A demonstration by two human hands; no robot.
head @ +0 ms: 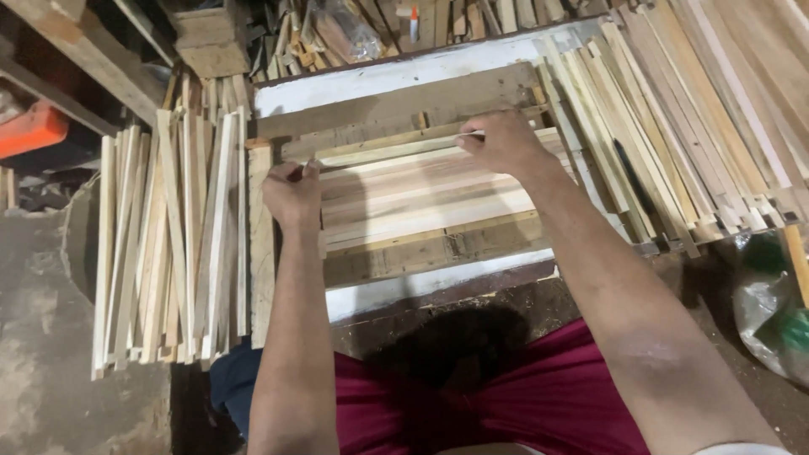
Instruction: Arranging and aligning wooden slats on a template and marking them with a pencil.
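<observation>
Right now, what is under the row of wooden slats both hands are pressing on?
The slats lie on a worn wooden board with white-painted edges. The left hand and right hand rest on them. The board's middle is covered by the slats.

left grip (292,192): fingertips curled under, whatever they pinch too small to tell
right grip (502,140): fingers hide the strip end beneath
strips right of tabletop (396,291): cut off by the top edge

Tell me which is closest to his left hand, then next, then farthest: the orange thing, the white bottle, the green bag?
From the left hand:
1. Orange thing, far left.
2. White bottle, top middle.
3. Green bag, far right, farthest.
</observation>
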